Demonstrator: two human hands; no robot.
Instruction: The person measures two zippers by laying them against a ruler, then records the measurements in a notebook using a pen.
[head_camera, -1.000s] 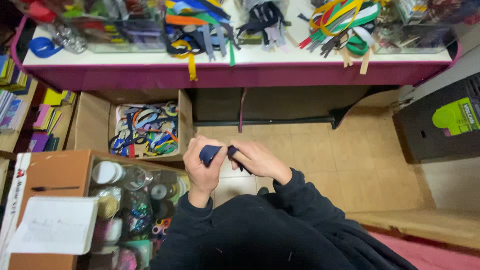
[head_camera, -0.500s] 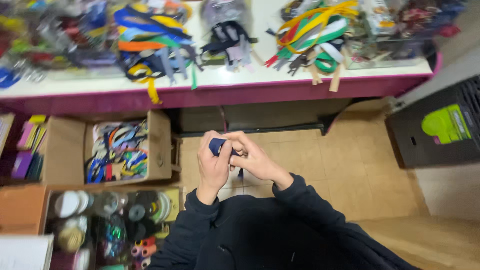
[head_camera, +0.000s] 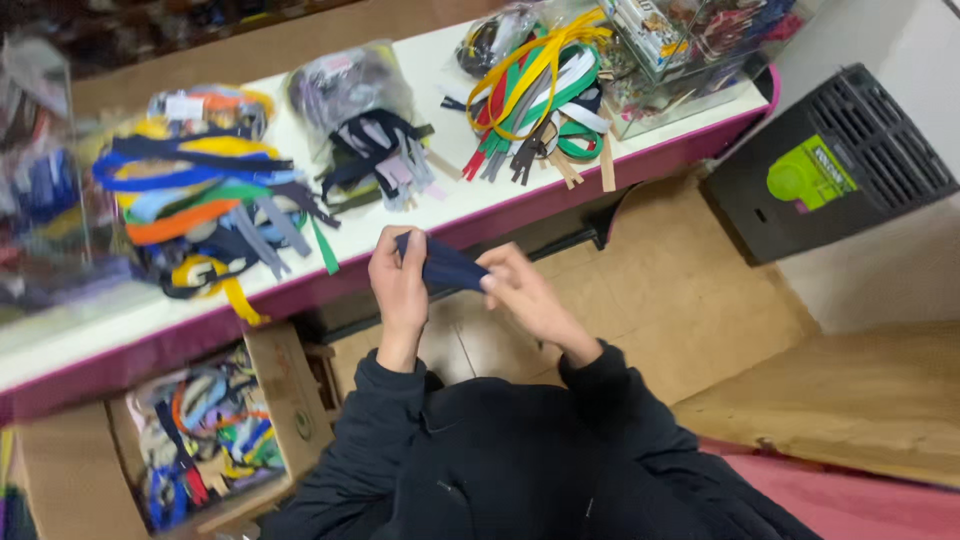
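Both hands are up in front of the table (head_camera: 470, 215) edge, sharing a dark blue strip (head_camera: 447, 270). The left hand (head_camera: 398, 285) has its fingers wrapped round one end; the right hand (head_camera: 525, 295) pinches the other end between fingertips. Behind them, bundles of coloured strips (head_camera: 200, 205) crowd the tabletop, and a cardboard box (head_camera: 285, 390) of more sits below left.
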